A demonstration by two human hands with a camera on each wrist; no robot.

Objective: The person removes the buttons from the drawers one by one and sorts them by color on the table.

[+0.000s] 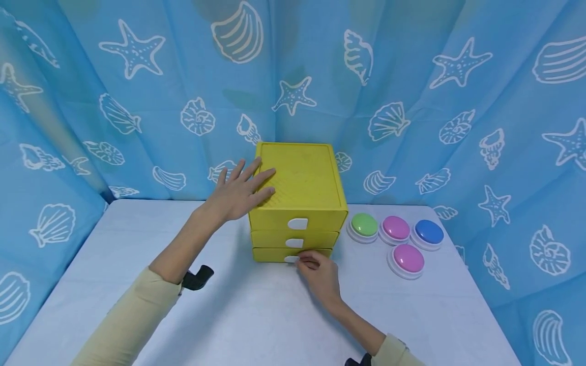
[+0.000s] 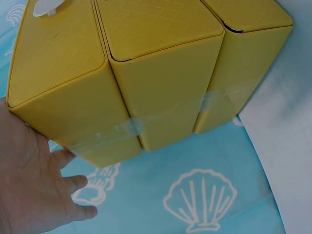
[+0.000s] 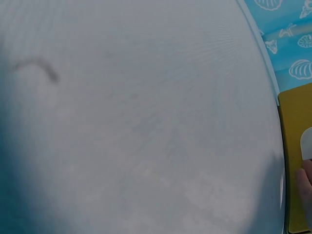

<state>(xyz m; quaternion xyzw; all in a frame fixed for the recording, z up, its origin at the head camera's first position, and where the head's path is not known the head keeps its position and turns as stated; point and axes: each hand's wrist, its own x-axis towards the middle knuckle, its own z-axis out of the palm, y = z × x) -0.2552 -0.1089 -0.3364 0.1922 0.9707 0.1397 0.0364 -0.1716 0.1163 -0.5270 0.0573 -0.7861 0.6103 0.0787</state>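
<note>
A yellow three-drawer box [image 1: 304, 175] stands at the back of the table, each drawer front with a white tab handle. My left hand [image 1: 233, 195] lies on the left side of its top, fingers spread. In the left wrist view, that hand [image 2: 31, 178] reaches along the top edge beside the drawers' side wall. At the bottom drawer [image 1: 270, 255], the curled fingers of my right hand [image 1: 322, 279] pinch the white handle [image 1: 291, 259]. All three drawers look pushed in. The right wrist view catches only fingertips [image 3: 304, 185] beside the handle [image 3: 306, 144].
Right of the box sit round push buttons on white bases: a green one [image 1: 364, 224], a pink one [image 1: 396, 227], a blue one [image 1: 429, 232] and a nearer pink one [image 1: 409, 257]. A blue shell-print curtain [image 1: 316, 51] hangs behind the white table [image 1: 220, 305].
</note>
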